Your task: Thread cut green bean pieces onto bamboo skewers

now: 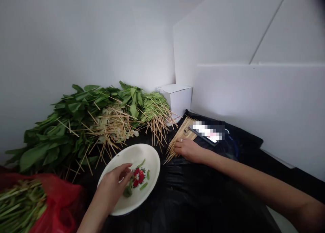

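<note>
My left hand (113,182) reaches over a white enamel bowl (149,199) with red flowers painted on its bottom. Its fingers are bent, with a gap between thumb and fingertips, and nothing can be made out between them. A few short cut green stem pieces (143,186) lie in the bowl, some close below this hand. To the right of the bowl, my right hand (186,149) is on a spread of bamboo skewers (186,128). Its fingers are closed at the skewers' near part, and a ring shows on one finger. How many skewers they pinch is hidden.
Leafy greens (68,118), skewered pale vegetables (114,123) and skewered green stems (156,106) are heaped behind the bowl. A red plastic bag (58,199) of stems stands front left. A phone (207,133) rests beside the skewers, with a white box (180,101) behind. Black plastic (193,195) covers the table.
</note>
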